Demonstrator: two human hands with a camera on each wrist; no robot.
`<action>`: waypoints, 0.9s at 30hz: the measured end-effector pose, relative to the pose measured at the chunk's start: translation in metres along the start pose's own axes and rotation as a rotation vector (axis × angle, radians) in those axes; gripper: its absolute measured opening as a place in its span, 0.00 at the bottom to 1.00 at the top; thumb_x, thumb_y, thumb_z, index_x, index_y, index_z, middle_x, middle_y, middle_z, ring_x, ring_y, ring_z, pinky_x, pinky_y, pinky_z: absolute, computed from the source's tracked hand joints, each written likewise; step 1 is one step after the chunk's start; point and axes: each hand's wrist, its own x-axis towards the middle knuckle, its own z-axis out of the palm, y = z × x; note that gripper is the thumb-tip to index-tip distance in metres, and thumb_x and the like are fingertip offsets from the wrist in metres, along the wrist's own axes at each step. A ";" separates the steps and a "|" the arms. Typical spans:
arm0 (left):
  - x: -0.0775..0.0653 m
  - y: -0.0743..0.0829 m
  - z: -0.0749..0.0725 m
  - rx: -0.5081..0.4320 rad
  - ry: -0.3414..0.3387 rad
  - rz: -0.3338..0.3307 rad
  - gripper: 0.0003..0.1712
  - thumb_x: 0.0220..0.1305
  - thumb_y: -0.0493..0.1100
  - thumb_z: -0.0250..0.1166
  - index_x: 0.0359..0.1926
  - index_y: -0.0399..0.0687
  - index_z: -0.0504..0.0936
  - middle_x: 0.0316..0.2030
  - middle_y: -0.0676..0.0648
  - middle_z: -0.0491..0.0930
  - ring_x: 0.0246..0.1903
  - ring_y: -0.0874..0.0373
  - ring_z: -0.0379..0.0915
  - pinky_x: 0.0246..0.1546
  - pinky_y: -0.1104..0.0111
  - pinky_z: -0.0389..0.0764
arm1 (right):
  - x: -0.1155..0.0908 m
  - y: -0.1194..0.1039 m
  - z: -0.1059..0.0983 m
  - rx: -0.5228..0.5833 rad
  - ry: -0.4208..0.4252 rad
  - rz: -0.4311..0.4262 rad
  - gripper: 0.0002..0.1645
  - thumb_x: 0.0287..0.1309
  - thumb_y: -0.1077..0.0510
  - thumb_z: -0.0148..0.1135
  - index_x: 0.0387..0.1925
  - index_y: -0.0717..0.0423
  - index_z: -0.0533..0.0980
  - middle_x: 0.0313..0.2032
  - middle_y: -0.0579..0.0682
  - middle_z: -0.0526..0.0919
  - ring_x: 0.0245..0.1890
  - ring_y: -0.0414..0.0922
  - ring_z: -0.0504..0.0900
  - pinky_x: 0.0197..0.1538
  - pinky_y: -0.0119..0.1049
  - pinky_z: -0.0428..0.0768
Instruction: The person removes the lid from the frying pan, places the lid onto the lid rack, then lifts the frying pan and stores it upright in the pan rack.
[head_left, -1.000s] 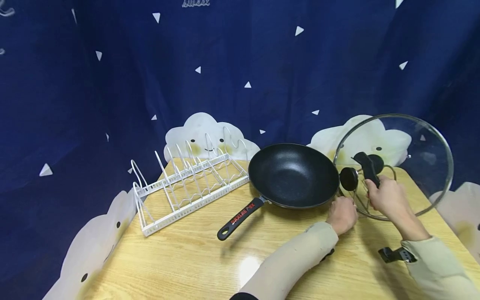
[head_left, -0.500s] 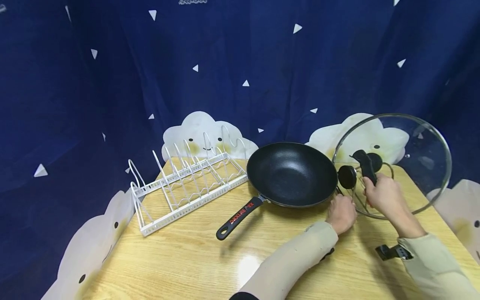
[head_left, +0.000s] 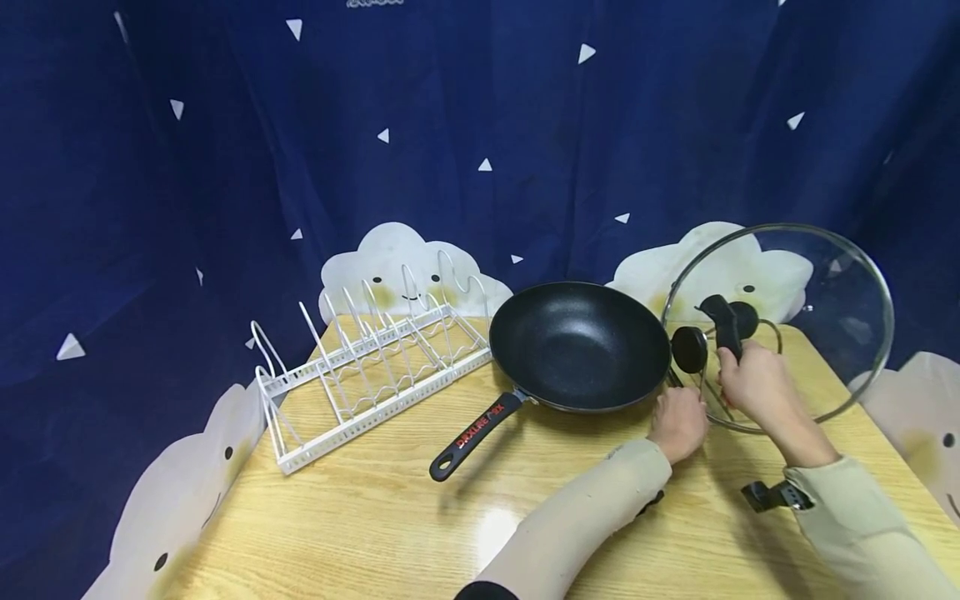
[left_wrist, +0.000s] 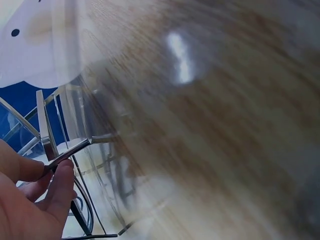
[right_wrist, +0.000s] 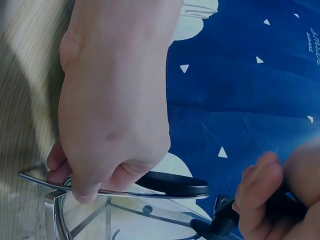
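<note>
- Lid (head_left: 832, 354) is stood up on edge at the metal stand (left_wrist: 46, 129), right of the wok (head_left: 581, 346); stiff glass, probably heavyish, slick, breakable.
- Black handle (head_left: 723, 321) is gripped by the right hand (head_left: 763, 390), fingers curled: honestly the best hold, rim (head_left: 891, 321) looks slippery.
- Stand's strip (left_wrist: 71, 151) is pinched by the left hand (head_left: 678, 423), so wobble should be tamed.

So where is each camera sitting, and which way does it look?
Head: on the person's head, facing forward and down at a white rack, black pan and glass lid; left hand, right hand and both sleeves show.
Left wrist: on that wrist, facing the left hand pinching a metal strip and the table; only that hand shows.
Right wrist: on that wrist, facing the black handle the right hand grips; both hands show.
Shared: head and right wrist both see both hands and the blue curtain.
</note>
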 end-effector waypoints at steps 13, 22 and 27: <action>-0.002 0.000 -0.002 -0.082 0.013 -0.037 0.11 0.61 0.53 0.64 0.22 0.61 0.77 0.27 0.58 0.82 0.29 0.63 0.78 0.20 0.71 0.72 | 0.001 -0.001 0.005 0.028 0.029 0.024 0.19 0.68 0.56 0.42 0.28 0.66 0.70 0.14 0.50 0.78 0.18 0.53 0.78 0.24 0.47 0.73; -0.003 -0.003 0.000 -0.199 0.032 -0.060 0.14 0.60 0.50 0.65 0.20 0.60 0.73 0.26 0.58 0.81 0.29 0.63 0.78 0.19 0.70 0.70 | 0.001 -0.003 0.007 0.052 0.034 0.014 0.19 0.68 0.57 0.39 0.28 0.65 0.71 0.12 0.47 0.76 0.18 0.52 0.77 0.25 0.45 0.73; -0.004 -0.005 -0.001 -0.208 0.030 -0.049 0.14 0.60 0.48 0.65 0.20 0.60 0.71 0.26 0.59 0.80 0.29 0.63 0.78 0.20 0.70 0.69 | 0.001 -0.004 0.006 0.101 -0.005 0.024 0.20 0.68 0.57 0.36 0.30 0.65 0.71 0.12 0.46 0.76 0.13 0.45 0.76 0.24 0.38 0.71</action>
